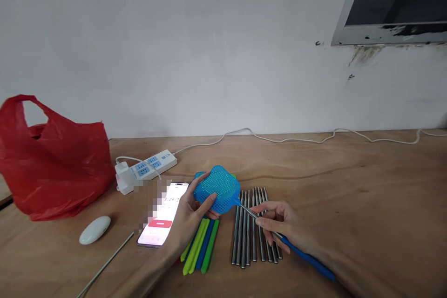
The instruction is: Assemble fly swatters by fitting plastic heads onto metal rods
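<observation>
A blue fly swatter (220, 191) with a perforated head is held over the table. My left hand (195, 207) is closed on the edge of its head, thumb on top. Around its metal rod, my right hand (275, 221) is closed; the blue handle (309, 260) extends past it to the lower right. Beneath the swatter head lie several green, yellow-green and blue plastic handles (202, 247), side by side and partly hidden. Several metal rods (244, 237) lie in a row under and beside my right hand.
A lit phone (162, 216) lies left of my left hand. Behind it sits a white power strip (150, 167) with a plugged-in charger. A red plastic bag (59, 167) and a white oval object (95, 230) are at the left. A white cable (275, 140) runs along the wall.
</observation>
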{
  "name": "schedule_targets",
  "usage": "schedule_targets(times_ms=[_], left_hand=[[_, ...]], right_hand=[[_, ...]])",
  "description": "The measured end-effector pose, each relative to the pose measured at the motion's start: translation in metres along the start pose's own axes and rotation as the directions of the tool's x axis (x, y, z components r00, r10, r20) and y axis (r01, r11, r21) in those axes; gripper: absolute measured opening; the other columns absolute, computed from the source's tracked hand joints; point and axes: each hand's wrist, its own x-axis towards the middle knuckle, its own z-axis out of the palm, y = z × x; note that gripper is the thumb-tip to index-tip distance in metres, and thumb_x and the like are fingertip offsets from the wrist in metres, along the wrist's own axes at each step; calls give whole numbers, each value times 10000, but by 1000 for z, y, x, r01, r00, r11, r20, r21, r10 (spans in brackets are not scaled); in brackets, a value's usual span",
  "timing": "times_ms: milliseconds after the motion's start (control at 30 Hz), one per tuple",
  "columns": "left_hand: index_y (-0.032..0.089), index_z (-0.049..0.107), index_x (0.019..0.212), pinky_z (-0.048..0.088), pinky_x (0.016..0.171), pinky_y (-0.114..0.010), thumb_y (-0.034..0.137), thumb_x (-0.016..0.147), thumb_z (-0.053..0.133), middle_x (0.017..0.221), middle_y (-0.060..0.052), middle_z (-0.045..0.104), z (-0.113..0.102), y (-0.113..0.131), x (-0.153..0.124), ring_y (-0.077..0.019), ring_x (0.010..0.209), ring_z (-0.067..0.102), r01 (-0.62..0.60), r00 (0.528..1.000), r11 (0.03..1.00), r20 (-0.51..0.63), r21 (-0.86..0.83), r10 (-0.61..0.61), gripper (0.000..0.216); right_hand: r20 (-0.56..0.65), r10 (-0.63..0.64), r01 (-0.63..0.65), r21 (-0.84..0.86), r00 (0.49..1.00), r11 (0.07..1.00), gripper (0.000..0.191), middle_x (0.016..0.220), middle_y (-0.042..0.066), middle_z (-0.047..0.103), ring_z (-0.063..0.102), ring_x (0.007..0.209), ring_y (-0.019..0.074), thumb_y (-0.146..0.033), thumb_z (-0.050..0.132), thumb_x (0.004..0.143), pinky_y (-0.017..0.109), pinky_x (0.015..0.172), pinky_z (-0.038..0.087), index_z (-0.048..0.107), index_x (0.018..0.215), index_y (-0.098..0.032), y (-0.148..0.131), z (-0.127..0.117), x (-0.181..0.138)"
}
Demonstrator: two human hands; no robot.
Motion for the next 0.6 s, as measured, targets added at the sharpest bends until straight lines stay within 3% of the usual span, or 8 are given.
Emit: schedule_targets(times_ms=[300, 600], left_hand=[[172, 375, 1464, 584, 635, -344, 458, 837, 718, 710, 13, 723, 7, -4, -8, -222, 584, 721, -8, 1000, 1000, -9, 9, 8, 770], [176, 366, 1480, 573, 644, -368, 480, 839, 711, 686, 5, 711, 6, -4, -7, -243, 595, 718, -14, 1000, 998, 8, 65, 14, 789]], right_hand=[[17, 26, -27, 74, 1000, 997, 598, 487, -31, 641, 407, 228, 50, -583, 737, 738, 176, 267, 205, 699, 1094, -104, -1, 1, -2], [10, 51, -51, -7, 999, 999, 606, 480, -36, 630, 411, 227, 67, -610, 701, 751, 185, 270, 216, 647, 1083, -107, 0, 1, 0]])
